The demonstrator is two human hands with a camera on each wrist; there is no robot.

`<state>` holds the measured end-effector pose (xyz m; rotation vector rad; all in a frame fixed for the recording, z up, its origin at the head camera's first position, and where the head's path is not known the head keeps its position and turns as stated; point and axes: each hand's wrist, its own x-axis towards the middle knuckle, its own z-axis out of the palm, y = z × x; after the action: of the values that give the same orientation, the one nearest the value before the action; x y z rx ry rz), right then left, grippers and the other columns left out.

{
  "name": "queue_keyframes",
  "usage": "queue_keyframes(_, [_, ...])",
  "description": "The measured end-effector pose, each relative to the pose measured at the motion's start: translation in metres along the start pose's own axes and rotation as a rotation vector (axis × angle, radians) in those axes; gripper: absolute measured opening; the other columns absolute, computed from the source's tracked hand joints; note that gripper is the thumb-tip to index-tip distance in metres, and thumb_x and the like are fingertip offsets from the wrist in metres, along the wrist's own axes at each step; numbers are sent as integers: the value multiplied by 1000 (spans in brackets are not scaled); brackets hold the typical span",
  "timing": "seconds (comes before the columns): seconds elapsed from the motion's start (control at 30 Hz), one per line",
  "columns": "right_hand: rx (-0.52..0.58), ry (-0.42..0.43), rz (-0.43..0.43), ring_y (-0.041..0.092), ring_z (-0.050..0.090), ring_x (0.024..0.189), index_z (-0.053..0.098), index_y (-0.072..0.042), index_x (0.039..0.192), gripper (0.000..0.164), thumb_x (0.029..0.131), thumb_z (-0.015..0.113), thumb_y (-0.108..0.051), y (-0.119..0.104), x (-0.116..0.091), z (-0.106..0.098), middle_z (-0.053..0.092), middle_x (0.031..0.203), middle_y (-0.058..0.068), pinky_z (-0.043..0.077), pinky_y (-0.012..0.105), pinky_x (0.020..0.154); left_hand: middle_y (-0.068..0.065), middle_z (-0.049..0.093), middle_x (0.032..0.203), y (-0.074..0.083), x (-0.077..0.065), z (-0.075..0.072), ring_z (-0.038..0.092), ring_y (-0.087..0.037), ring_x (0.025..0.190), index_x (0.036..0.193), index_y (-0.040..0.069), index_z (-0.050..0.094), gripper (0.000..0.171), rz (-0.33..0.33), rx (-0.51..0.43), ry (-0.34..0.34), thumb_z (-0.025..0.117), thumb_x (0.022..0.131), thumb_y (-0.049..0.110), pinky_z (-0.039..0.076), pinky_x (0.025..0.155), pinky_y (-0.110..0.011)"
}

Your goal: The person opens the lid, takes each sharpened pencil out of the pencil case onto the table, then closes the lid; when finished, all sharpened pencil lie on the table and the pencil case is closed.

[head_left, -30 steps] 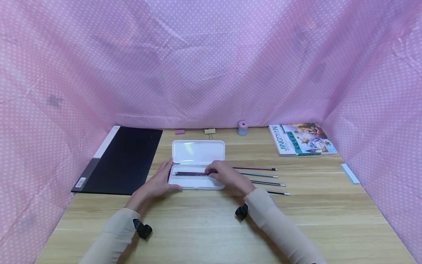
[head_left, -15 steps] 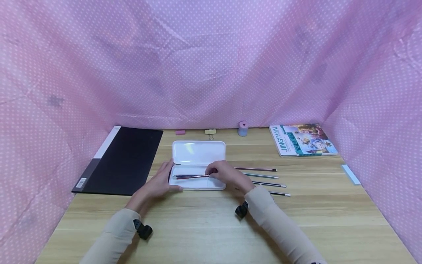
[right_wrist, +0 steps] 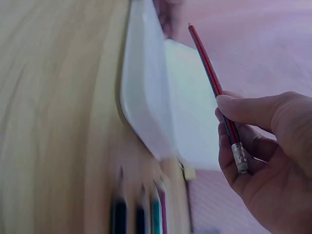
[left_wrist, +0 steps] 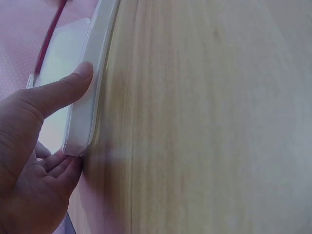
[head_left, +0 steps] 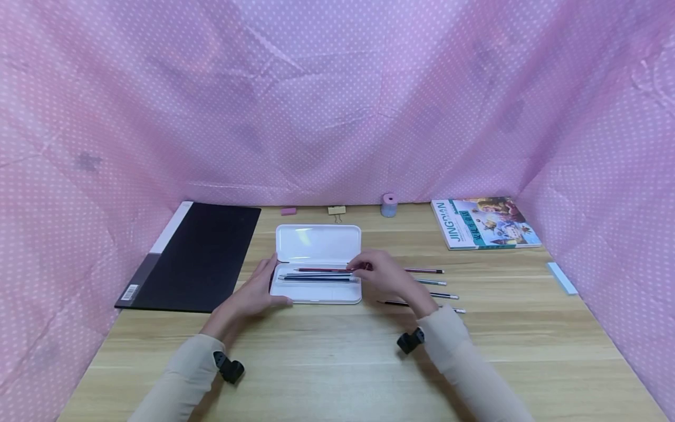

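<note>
Lying at three o'clock from the case (head_left: 316, 295) the left hand (head_left: 256, 293) grips, loose pencils (head_left: 429, 282) stretch behind the right hand (head_left: 387, 275), pinching a red pencil (head_left: 323, 270), seemingly aimed at nine

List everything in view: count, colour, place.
Table: one, pale wood, underneath
Pencil case: one, white, open, centre
Stored pencils: at least two, dark, inside case
Red pencil: one, red and dark, over case
Loose pencils: four, dark, teal and maroon, right of case
Folder: one, mostly black, left
Small block: one, pink, back
Clip: one, yellow, back
Cylinder: one, pink-blue, back
Book: one, multicoloured, back right
Strip: one, pale blue, right edge
Curtain: one, dotted pink, behind
Wrist cameras: two, black, wrists
Sleeves: two, beige, both arms
Left hand: one, gripping case's left end
Right hand: one, pinching red pencil
</note>
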<state>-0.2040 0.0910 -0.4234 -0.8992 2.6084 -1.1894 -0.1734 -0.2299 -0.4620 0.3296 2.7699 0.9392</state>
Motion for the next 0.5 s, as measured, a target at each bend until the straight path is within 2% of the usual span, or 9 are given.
queue_keyframes(0.23, [-37,74,14,11,55,79,69,-21,98,15,87,63,-12,13,-49,-33,60,87,-7,48,28,69,-11,20,145,1,0,-1,26,-27,128,149,17,-1,121,1,3,1,77,64,53,22,105,-51])
queue_keyframes(0.37, [-95,122,63,9,56,82,70,-24,96,16,86,65,-13,26,-82,-48,62,91,-9,48,27,71,-11,18,146,1,0,-2,25,-28,128,149,16,-1,121,-9,2,-1,77,64,53,22,105,-51])
queue_keyframes(0.5, [-138,133,132,9,57,85,70,-24,97,18,84,66,-12,40,-115,-55,63,93,-10,48,28,73,-13,17,146,1,0,-1,24,-28,129,149,15,-1,121,-7,1,-7,77,65,52,21,106,-51])
